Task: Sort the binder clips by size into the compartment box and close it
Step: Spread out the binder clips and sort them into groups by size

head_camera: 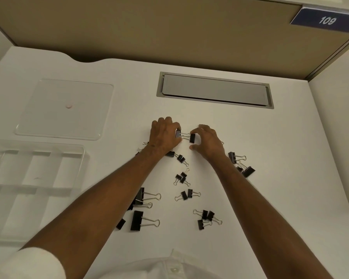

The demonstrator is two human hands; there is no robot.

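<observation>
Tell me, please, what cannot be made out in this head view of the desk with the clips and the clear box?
- Black binder clips near the left forearm: several lie partly under it, so their count is unclear.
- Clear plastic compartment box: the left picture edge cuts it off; its full compartment count is hidden.
- Left hand: its fingers cover most of the black clip it grips.
- Small clips: tangled and overlapping, too small to count.
</observation>
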